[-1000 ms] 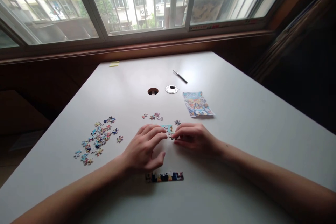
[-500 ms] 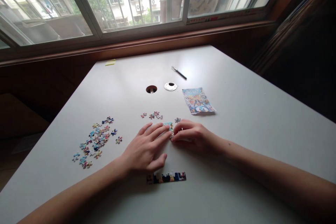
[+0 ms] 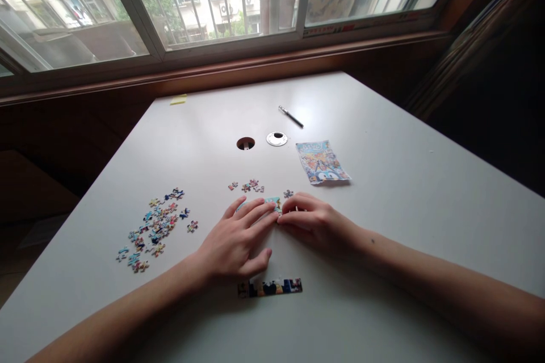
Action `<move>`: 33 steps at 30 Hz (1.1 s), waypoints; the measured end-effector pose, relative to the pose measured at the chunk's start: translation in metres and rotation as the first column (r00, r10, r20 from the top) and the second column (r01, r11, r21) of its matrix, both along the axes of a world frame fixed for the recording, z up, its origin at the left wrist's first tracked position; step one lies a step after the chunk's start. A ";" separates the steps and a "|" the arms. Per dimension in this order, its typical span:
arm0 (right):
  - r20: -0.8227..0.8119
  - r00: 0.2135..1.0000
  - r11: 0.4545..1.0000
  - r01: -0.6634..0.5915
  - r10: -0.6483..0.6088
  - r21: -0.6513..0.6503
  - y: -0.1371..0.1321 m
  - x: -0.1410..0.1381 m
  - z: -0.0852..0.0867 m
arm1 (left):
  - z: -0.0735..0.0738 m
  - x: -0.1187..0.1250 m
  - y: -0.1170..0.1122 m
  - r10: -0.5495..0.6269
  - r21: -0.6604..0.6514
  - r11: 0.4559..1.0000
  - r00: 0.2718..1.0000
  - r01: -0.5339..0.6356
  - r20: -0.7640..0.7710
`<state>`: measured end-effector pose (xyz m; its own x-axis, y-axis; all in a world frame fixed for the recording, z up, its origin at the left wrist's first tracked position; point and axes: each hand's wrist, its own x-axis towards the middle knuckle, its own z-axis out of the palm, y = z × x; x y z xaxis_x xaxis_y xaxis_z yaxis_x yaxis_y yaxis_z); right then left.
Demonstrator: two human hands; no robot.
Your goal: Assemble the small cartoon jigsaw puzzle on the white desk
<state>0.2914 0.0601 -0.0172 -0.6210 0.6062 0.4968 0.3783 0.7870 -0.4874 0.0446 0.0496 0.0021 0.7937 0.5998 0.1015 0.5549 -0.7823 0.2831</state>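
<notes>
My left hand (image 3: 242, 235) lies flat with fingers spread over a partly joined jigsaw section (image 3: 273, 202), hiding most of it. Light blue and yellow show past the fingertips. At the section's right edge, my right hand (image 3: 313, 216) has thumb and index finger pinched together; whatever they hold is hidden. One loose puzzle piece (image 3: 288, 194) lies just beyond the right fingers. Nearer to me, below the left thumb, is a joined strip of dark puzzle pieces (image 3: 272, 287). A small group of puzzle pieces (image 3: 251, 185) lies beyond the left fingertips.
Many loose puzzle pieces (image 3: 159, 227) spread over the left of the white table (image 3: 383, 181). A colourful printed picture sheet (image 3: 323, 163) lies behind my right hand. Farther back are a black pen (image 3: 291, 117), a round metal cover (image 3: 276, 139), a cable hole (image 3: 246, 143) and a yellow note (image 3: 178, 100).
My right fingertips have shifted slightly away from me along the section's right edge. The left hand stays pressed in place, and the loose pieces have not moved.
</notes>
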 end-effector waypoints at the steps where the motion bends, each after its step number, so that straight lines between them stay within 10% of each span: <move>1: 0.008 1.000 1.000 0.003 -0.003 0.017 0.000 0.000 0.000 | 0.000 0.000 0.000 -0.001 0.002 1.000 1.000 0.001 0.000; 33: 0.150 0.988 0.990 -0.041 0.021 0.136 0.002 -0.002 0.010 | -0.002 0.000 0.000 -0.010 0.040 0.999 1.000 0.011 -0.003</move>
